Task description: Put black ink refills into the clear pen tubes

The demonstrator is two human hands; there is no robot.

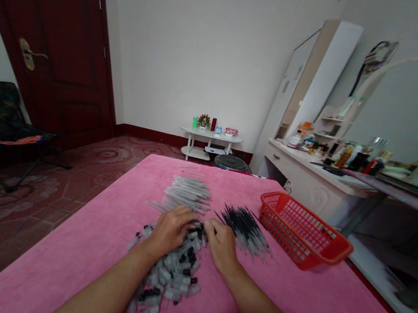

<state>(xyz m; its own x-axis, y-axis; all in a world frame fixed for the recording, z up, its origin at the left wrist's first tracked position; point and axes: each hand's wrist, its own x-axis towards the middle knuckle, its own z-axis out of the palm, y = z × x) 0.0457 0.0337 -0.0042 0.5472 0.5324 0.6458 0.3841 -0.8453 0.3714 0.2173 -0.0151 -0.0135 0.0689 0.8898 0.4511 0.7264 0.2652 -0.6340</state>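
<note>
Pink cloth covers table, soft nap. We note three loose heaps:
- stubby caps, clear and black plastic, near centre
- slim grey tubes, farther off
- thin black rods, right, fanned

Left hand lies on cap heap, fingers curled down into it. Right hand at heap's right edge, fingers bent. We cannot tell whether either pinches a piece. Red mesh plastic basket at right: we see no piece inside. Judgement: early stage, bulk of parts loose.
</note>
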